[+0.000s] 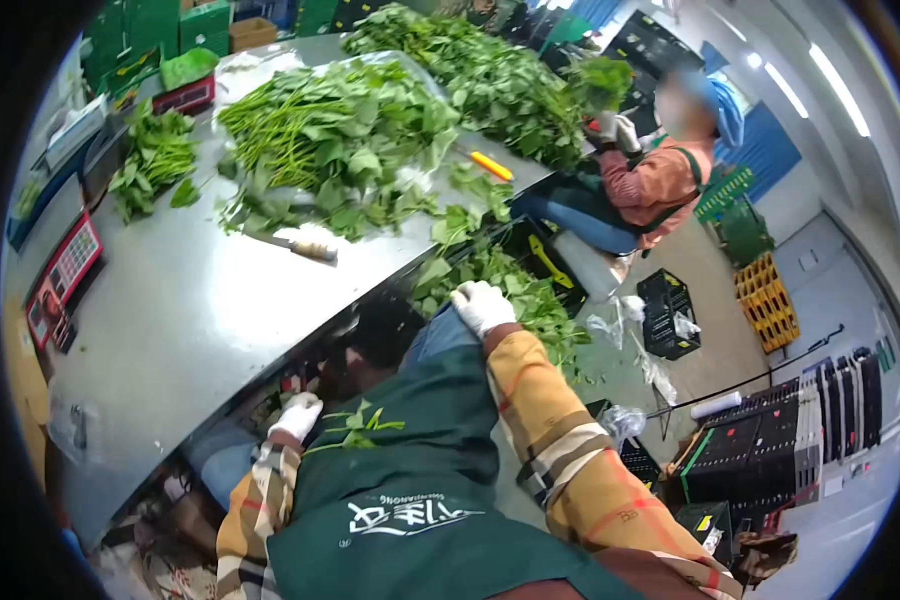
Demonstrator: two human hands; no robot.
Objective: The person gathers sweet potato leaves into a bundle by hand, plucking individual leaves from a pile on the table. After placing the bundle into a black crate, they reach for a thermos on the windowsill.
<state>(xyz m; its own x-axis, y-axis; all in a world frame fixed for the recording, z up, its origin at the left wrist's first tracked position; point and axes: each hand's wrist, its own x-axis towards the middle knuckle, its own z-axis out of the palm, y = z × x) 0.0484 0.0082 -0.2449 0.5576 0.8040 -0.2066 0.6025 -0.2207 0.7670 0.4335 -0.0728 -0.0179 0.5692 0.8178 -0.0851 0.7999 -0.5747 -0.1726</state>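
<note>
Both my hands wear white gloves and rest near my lap. My left hand lies at the left edge of my dark green apron, fingers loosely extended, with nothing visible in it. Beside it, a small leafy sprig lies on the apron. My right hand rests over my knee, its fingers spread and slightly bent. Leafy green stems fill the space just beyond that hand. On the metal table ahead, a big heap of greens is piled, and a knife with a wooden handle lies before it.
Across the table corner a co-worker in a pink top handles a bunch of greens. An orange-handled tool lies near the table edge. A red scale stands at left. Black crates sit on the floor at right.
</note>
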